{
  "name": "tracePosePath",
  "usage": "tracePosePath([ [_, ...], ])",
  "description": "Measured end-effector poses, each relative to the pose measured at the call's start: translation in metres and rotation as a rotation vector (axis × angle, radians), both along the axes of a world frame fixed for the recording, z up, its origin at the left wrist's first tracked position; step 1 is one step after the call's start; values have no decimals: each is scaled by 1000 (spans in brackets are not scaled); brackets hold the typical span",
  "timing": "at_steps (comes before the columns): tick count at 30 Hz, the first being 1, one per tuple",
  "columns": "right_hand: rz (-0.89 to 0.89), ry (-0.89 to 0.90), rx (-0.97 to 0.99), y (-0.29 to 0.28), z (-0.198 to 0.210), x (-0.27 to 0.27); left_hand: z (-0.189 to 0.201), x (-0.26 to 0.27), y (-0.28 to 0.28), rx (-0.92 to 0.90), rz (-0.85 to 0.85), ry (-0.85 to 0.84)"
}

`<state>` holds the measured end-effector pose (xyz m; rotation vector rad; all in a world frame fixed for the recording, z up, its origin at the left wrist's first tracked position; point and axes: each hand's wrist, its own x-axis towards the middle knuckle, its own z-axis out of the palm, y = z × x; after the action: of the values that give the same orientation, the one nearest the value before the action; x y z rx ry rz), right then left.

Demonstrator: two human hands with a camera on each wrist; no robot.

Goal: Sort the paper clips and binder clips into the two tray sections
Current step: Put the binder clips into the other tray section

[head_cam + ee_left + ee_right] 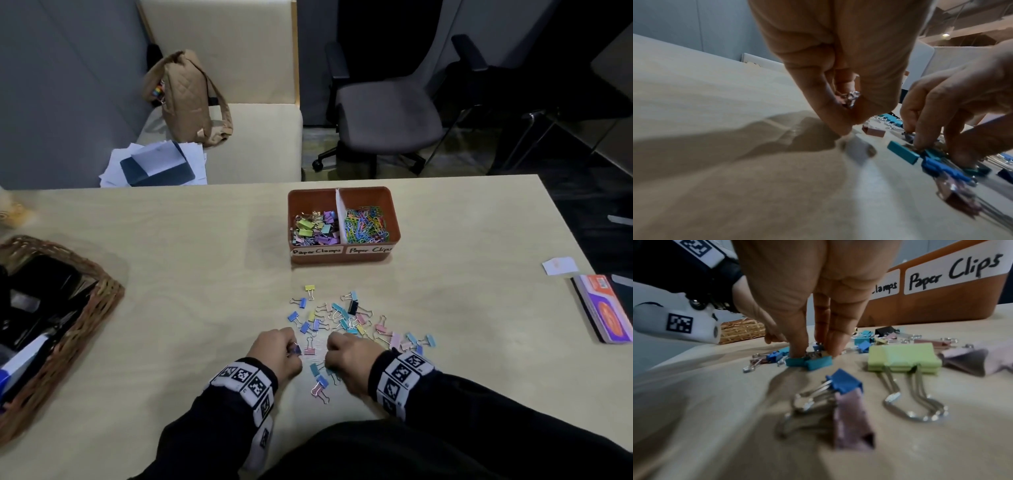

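Observation:
An orange tray (pixel 342 192) stands at the table's far side; its left section holds binder clips (pixel 313 228), its right section paper clips (pixel 366 224). Several pastel binder clips (pixel 342 318) lie scattered in front of it. My left hand (pixel 291 346) is curled at the pile's near left, and in the left wrist view silver clip handles (pixel 849 99) show inside its fingers. My right hand (pixel 813 353) points down at the pile's near edge and pinches a teal binder clip (pixel 809 362) lying on the table. A pink clip (pixel 309 350) lies between the hands.
A wicker basket (pixel 102 291) of dark items sits at the left edge. A notebook (pixel 606 308) and a paper slip (pixel 560 265) lie at the right. Large green (pixel 904 360), blue (pixel 844 382) and pink (pixel 853 418) clips lie near my right wrist.

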<state>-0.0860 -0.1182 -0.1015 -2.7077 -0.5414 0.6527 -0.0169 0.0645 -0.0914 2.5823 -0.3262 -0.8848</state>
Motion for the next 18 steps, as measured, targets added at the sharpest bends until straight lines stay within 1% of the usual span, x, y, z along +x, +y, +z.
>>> tracePosePath([
  [2, -55, -6, 8, -3, -3, 2, 2, 0, 0, -32, 35, 20],
  [5, -158, -48, 92, -10, 2, -1, 6, -1, -1, -75, 75, 46],
  [6, -164, -58, 99, -13, 3, -3, 7, -1, -1, -90, 88, 58],
  [10, -57, -20, 10, -13, 0, -6, 10, -1, -1, -129, 144, 123],
  [13, -68, -25, -52, -4, -5, -1, 13, -1, -2, -195, 218, 168],
  [16, -73, -5, -100, 1, -3, 2, 13, 0, -3, -221, 213, 194],
  [18, -99, 18, -84, 2, -3, 2, 12, 0, -2, -211, 212, 189],
])
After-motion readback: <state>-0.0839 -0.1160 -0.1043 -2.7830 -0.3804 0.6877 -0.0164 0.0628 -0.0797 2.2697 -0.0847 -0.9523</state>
